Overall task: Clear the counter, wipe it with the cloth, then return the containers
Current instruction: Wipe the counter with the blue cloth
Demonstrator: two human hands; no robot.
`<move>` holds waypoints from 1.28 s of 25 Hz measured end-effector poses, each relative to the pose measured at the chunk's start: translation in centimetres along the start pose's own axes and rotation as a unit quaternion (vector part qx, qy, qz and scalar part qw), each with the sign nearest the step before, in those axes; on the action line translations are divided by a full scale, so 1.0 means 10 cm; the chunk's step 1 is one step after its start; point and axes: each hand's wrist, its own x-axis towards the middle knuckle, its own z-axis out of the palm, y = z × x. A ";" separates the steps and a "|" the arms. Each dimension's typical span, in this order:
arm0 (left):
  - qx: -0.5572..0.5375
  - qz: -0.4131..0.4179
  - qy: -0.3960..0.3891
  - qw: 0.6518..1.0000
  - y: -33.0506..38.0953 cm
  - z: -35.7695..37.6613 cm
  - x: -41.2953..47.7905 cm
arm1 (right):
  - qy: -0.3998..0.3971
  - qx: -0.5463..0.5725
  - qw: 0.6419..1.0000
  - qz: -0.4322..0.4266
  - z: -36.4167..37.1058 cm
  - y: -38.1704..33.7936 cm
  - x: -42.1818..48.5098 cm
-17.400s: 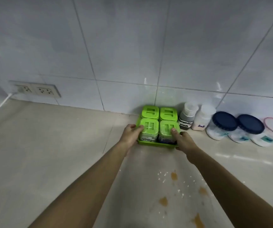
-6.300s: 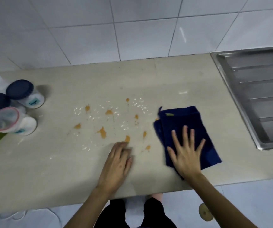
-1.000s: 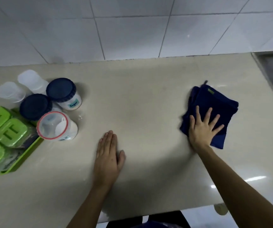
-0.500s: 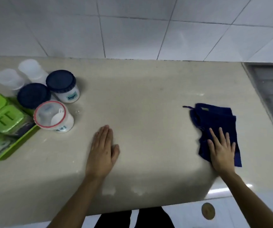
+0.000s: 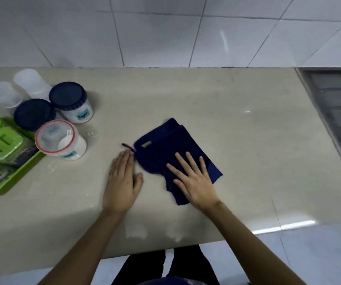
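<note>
A folded dark blue cloth [image 5: 165,145] lies on the beige counter [image 5: 206,99] near its front edge. My right hand [image 5: 194,179] presses flat on the cloth's near half, fingers spread. My left hand [image 5: 122,182] rests flat on the bare counter just left of the cloth, its fingertips at the cloth's loop. The containers stand grouped at the left: two blue-lidded jars [image 5: 69,99] [image 5: 33,114], a red-rimmed jar [image 5: 56,138] and two white bottles [image 5: 30,81]. Beside them is a green tray [image 5: 11,177] of green-lidded boxes [image 5: 3,142]. No stains show on the counter.
A steel sink drainboard [image 5: 338,112] borders the counter on the right. White wall tiles [image 5: 165,33] rise behind the counter. A few pale smears [image 5: 136,231] mark the counter's front edge, above my dark trousers and the floor.
Over the last second my right hand has slid the cloth from the right side of the counter leftward, up to my left hand. My left hand has stayed flat in place.
</note>
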 end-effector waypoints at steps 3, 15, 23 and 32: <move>-0.009 0.005 0.004 1.000 0.04 -0.04 0.00 | 0.010 0.019 0.997 0.071 -0.05 0.80 -0.46; -0.014 0.008 0.008 1.000 0.06 -0.08 -0.01 | 0.012 0.081 0.975 0.206 0.00 -0.02 -0.05; -0.021 0.012 0.023 0.999 0.02 -0.07 0.00 | 0.060 0.113 0.914 0.385 -0.10 1.41 -0.79; 0.000 0.006 0.018 1.000 0.00 0.02 0.01 | 0.026 0.088 0.971 0.221 -0.01 0.05 -0.14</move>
